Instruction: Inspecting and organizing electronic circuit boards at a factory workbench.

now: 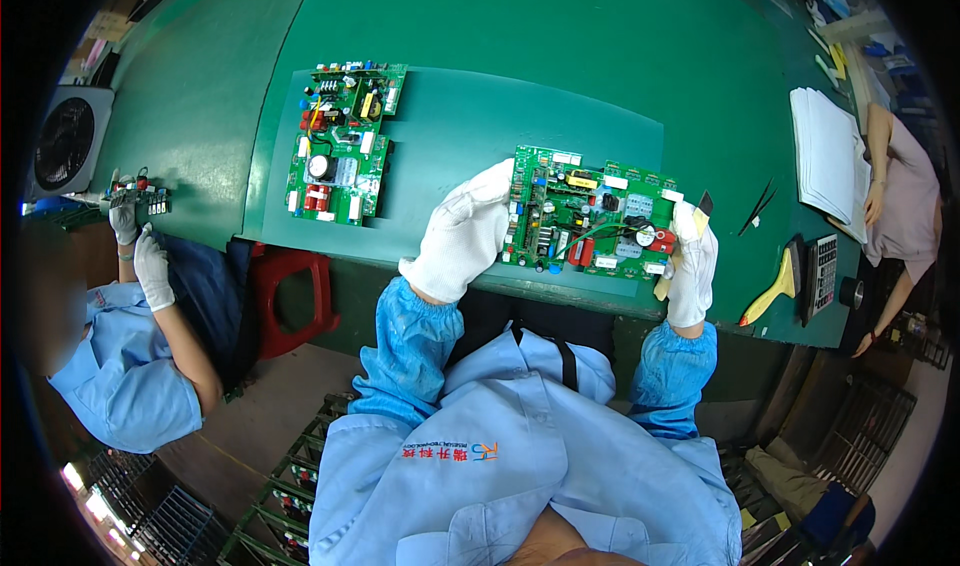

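Keeping the green circuit board (555, 211) near the six o'clock edge of worktop (480, 16). Gripping it with closed fingers of left hand (460, 231) at nine o'clock and right hand (692, 266) at three o'clock.

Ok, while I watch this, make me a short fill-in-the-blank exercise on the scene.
1. The left hand and right hand wear white ____.
2. Between them, they hold a populated circuit board; another populated board lies to its ____.
3. The handle of the brush is ____.
4. The plastic stool is ____.

Missing words: gloves; left; yellow; red.
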The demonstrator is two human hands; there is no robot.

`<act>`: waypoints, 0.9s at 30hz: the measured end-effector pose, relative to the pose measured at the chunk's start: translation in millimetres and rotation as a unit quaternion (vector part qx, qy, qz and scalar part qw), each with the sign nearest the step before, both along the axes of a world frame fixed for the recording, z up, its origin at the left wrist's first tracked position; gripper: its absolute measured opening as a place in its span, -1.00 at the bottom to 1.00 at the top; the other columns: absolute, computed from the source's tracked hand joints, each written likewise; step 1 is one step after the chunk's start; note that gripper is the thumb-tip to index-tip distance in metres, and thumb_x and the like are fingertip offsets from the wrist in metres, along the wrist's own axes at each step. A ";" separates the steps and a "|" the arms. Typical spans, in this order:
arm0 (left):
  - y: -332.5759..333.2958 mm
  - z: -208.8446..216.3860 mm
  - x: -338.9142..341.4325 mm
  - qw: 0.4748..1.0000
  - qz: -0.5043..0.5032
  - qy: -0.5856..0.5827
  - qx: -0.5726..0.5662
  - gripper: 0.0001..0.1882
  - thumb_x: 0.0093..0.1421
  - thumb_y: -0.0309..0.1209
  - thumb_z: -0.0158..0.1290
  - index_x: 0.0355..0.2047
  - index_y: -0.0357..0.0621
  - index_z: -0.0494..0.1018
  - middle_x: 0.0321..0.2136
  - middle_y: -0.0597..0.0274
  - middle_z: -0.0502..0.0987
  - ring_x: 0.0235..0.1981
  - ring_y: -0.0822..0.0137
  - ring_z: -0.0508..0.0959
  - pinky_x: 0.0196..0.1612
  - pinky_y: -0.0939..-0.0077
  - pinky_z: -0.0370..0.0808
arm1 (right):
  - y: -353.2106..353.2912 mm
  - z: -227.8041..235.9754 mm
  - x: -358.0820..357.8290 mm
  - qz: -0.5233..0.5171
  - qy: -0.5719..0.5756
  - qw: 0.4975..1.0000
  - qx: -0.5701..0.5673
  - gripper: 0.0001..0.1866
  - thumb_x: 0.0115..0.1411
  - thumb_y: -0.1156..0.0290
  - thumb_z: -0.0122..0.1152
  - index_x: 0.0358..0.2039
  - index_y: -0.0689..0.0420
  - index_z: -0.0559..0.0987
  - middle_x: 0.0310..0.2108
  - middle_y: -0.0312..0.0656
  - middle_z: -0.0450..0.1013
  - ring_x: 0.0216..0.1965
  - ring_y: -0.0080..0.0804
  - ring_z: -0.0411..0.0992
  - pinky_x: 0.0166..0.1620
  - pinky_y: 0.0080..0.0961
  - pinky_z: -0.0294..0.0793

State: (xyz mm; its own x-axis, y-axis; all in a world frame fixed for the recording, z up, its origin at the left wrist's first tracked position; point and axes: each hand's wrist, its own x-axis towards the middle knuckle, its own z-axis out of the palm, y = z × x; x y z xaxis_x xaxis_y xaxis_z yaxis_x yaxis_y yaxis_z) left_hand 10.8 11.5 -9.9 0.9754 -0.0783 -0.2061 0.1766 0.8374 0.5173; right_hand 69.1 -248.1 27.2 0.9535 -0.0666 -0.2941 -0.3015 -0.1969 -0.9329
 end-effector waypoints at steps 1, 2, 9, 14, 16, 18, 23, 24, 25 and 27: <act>-0.6 0.3 0.3 1.000 0.008 0.000 -0.001 -0.19 0.10 -0.04 0.06 0.20 -0.42 0.18 0.12 0.03 0.36 0.11 0.22 0.38 0.05 0.39 0.39 | -0.2 -0.2 0.0 0.001 0.001 1.000 0.005 -0.56 0.24 0.00 0.10 -0.17 0.16 0.50 -0.65 -0.45 0.21 -0.74 -0.77 0.09 -0.68 -0.75 0.05; -0.1 -0.7 0.0 1.000 0.008 0.000 0.000 -0.19 0.10 -0.04 0.06 0.20 -0.42 0.18 0.12 0.03 0.36 0.11 0.22 0.38 0.05 0.39 0.39 | 0.4 0.3 0.1 0.000 0.001 1.000 0.005 -0.56 0.24 0.00 0.10 -0.17 0.16 0.50 -0.65 -0.45 0.21 -0.74 -0.77 0.09 -0.68 -0.75 0.05; -0.5 -0.8 1.5 1.000 0.002 0.013 0.006 -0.26 0.14 -0.12 0.02 0.19 -0.44 0.19 0.14 -0.01 0.34 0.15 0.19 0.34 0.12 0.37 0.34 | 0.7 0.4 1.7 0.009 0.004 0.999 0.033 -0.59 0.25 0.03 0.11 -0.20 0.17 0.50 -0.64 -0.46 0.23 -0.74 -0.79 0.08 -0.68 -0.76 0.04; 0.1 -0.4 -0.5 1.000 0.007 0.024 0.010 -0.25 0.14 -0.11 0.01 0.20 -0.43 0.18 0.15 -0.03 0.33 0.15 0.18 0.35 0.13 0.35 0.34 | 0.9 0.5 1.5 0.009 0.005 0.999 0.046 -0.60 0.25 0.03 0.10 -0.22 0.16 0.51 -0.64 -0.46 0.24 -0.74 -0.80 0.09 -0.69 -0.76 0.04; 0.1 -2.0 -0.9 1.000 0.006 0.005 -0.017 -0.23 0.13 -0.08 0.02 0.20 -0.43 0.17 0.15 -0.04 0.33 0.16 0.15 0.35 0.16 0.32 0.33 | 0.5 0.0 1.8 0.013 -0.009 1.000 0.016 -0.59 0.26 0.02 0.09 -0.24 0.16 0.51 -0.65 -0.46 0.24 -0.74 -0.80 0.10 -0.69 -0.76 0.03; -0.3 -0.1 -0.7 1.000 0.007 0.007 -0.010 -0.21 0.13 -0.07 0.02 0.20 -0.44 0.17 0.15 -0.05 0.33 0.17 0.14 0.34 0.17 0.30 0.31 | -0.6 -0.1 2.5 0.016 -0.010 1.000 0.017 -0.58 0.26 0.00 0.08 -0.25 0.16 0.51 -0.64 -0.45 0.24 -0.75 -0.80 0.10 -0.70 -0.76 0.03; -0.1 3.0 -0.7 1.000 0.005 0.006 -0.005 -0.21 0.12 -0.05 0.02 0.19 -0.44 0.18 0.14 -0.06 0.33 0.17 0.13 0.33 0.20 0.30 0.28 | -3.1 -5.7 1.1 0.015 -0.036 0.999 0.027 -0.56 0.26 -0.02 0.07 -0.26 0.18 0.50 -0.64 -0.44 0.24 -0.75 -0.79 0.10 -0.70 -0.75 0.03; -0.4 3.7 -0.5 1.000 0.006 0.010 0.001 -0.21 0.12 -0.06 0.02 0.19 -0.44 0.18 0.14 -0.06 0.33 0.17 0.13 0.33 0.21 0.29 0.27 | -5.5 -6.1 0.9 0.030 -0.037 0.999 0.024 -0.58 0.28 0.03 0.04 -0.21 0.18 0.51 -0.57 -0.46 0.27 -0.69 -0.81 0.13 -0.66 -0.77 0.06; -0.6 4.0 -0.2 1.000 0.006 0.013 0.006 -0.22 0.13 -0.07 0.01 0.19 -0.45 0.18 0.14 -0.06 0.34 0.17 0.13 0.33 0.22 0.29 0.25 | -7.7 -6.7 1.0 0.045 -0.038 0.998 0.022 -0.60 0.30 0.07 0.02 -0.17 0.18 0.52 -0.51 -0.48 0.31 -0.63 -0.83 0.15 -0.62 -0.80 0.08; 0.6 0.4 -0.9 1.000 0.009 0.013 0.009 -0.23 0.13 -0.08 0.00 0.19 -0.45 0.18 0.14 -0.06 0.34 0.17 0.13 0.33 0.22 0.30 0.25 | -11.1 -8.0 0.8 0.049 -0.029 0.997 0.047 -0.60 0.30 0.07 0.02 -0.16 0.18 0.51 -0.51 -0.47 0.31 -0.63 -0.83 0.16 -0.62 -0.80 0.09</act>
State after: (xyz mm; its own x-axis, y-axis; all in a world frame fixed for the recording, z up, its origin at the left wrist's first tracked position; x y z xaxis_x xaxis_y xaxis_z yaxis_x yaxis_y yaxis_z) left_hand 10.0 12.1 -9.5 0.9710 -0.0570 -0.2323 0.1751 0.8311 0.5278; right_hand 69.8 -259.2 19.2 0.9698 0.0535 -0.2380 -0.2292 -0.1347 -0.9640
